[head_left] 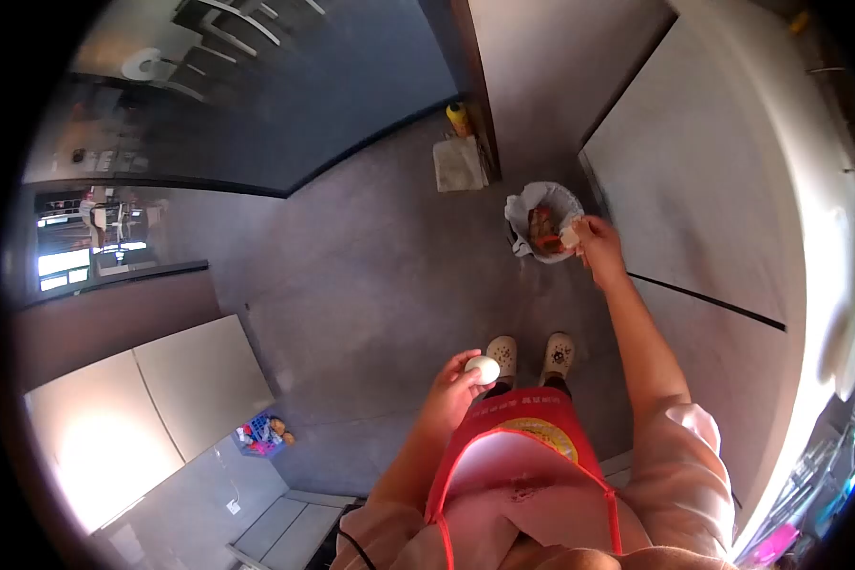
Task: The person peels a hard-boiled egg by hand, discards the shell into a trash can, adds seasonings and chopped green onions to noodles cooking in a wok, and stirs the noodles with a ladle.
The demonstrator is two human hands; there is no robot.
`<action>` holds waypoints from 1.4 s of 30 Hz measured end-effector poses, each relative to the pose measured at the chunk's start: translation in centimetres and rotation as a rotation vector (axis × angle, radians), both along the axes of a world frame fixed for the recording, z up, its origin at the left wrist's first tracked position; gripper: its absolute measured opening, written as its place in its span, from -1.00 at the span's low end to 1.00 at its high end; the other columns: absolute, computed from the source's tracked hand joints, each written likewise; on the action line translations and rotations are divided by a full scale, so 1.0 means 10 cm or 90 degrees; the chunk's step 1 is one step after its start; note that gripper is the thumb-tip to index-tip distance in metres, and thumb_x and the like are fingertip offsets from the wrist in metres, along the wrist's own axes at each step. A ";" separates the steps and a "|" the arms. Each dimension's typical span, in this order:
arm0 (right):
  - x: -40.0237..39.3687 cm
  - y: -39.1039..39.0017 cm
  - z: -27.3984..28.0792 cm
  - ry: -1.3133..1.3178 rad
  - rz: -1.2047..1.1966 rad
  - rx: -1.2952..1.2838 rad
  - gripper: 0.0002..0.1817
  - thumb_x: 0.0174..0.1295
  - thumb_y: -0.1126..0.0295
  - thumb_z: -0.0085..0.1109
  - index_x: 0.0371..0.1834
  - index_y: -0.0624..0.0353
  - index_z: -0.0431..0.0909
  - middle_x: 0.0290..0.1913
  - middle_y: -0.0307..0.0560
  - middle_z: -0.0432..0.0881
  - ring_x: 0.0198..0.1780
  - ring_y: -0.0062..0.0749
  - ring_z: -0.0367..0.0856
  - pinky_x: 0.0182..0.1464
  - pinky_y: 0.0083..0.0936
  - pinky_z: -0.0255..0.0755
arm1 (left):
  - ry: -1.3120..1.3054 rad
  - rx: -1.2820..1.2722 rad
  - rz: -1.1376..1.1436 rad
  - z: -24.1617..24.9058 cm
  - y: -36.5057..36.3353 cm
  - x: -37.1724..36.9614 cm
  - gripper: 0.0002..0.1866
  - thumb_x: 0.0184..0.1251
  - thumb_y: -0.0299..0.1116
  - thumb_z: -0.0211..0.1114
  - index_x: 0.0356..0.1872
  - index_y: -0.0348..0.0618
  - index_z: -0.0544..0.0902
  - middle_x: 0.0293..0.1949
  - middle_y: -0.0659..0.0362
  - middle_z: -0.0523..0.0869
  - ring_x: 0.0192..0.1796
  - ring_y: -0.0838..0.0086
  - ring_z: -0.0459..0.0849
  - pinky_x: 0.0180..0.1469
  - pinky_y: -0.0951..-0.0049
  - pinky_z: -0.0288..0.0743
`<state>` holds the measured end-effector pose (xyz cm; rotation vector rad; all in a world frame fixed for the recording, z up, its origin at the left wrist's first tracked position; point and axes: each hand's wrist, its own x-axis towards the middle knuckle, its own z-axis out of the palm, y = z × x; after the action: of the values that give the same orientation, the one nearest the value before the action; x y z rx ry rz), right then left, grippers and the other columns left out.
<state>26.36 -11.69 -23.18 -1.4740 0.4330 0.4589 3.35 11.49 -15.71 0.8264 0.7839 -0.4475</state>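
My left hand (451, 385) is closed around a smooth white egg (484, 370), held in front of my red apron (513, 408). My right hand (600, 249) reaches forward, pinching a pale piece of eggshell (570, 234) at the near right rim of a trash bin. A whitish plastic bag (517, 206) lines the bin, and brown and red scraps (543, 228) lie inside it.
The bin stands on grey floor (351, 285) beside white cabinets (693, 171). Beyond it are a yellow bottle (458, 119) and a pale cloth (460, 164) by the wall. A blue basket (261, 432) sits low at left, near a white cabinet (195, 385).
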 end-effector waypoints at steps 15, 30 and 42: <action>0.62 0.14 -3.20 -0.424 0.300 -0.562 -0.71 0.22 0.38 0.04 -0.01 0.24 0.46 -0.08 0.14 0.56 -0.08 -0.02 0.56 -0.08 -0.29 0.45 | 0.086 0.003 0.148 -1.86 0.17 -0.12 -0.60 0.14 -0.50 0.21 0.06 -0.17 0.44 -0.07 -0.04 0.60 0.03 0.14 0.58 0.05 0.23 0.48; 0.68 0.20 -2.06 -0.329 0.318 -0.722 -0.75 0.13 0.37 0.07 -0.12 0.15 0.55 -0.33 -0.01 0.62 -0.26 -0.10 0.61 -0.24 -0.32 0.48 | -0.006 0.033 0.037 -1.65 0.06 0.24 -0.57 0.15 -0.56 0.16 0.10 -0.16 0.41 0.00 -0.06 0.56 0.08 0.09 0.54 0.12 0.18 0.43; -0.24 -0.34 -0.26 0.082 -0.044 0.565 -0.35 0.37 -0.02 -0.31 0.22 0.40 0.24 0.24 0.16 0.34 0.30 -0.06 0.26 0.34 -0.23 0.06 | -0.090 0.022 0.014 -0.35 -0.24 0.44 -0.61 0.20 -0.55 0.16 0.07 -0.18 0.35 -0.05 -0.07 0.56 -0.01 0.14 0.58 -0.03 0.28 0.51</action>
<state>23.98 -15.09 -25.82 -0.5725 0.3136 0.5916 7.78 9.05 -19.24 0.8711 0.6703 -0.3519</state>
